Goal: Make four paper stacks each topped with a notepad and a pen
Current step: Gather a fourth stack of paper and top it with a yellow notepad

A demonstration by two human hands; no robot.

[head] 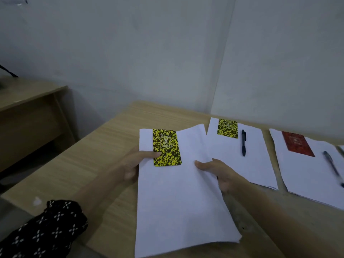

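A white paper stack (178,198) is held above the wooden table (104,146). My left hand (134,164) grips its left edge, thumb pressing a yellow-and-black notepad (166,148) onto the top sheet. My right hand (216,174) grips the stack's right edge, thumb on top. To the right lies a second paper stack (249,164) with a smaller-looking yellow-and-black notepad (227,128) and a black pen (243,142) on it. Further right, a third paper stack (309,179) carries a red notepad (297,146) and a dark pen (333,167).
The corner of another sheet (341,148) shows at the right frame edge. A second wooden desk (31,105) stands to the left, with a gap between it and the table. A grey wall runs behind the table.
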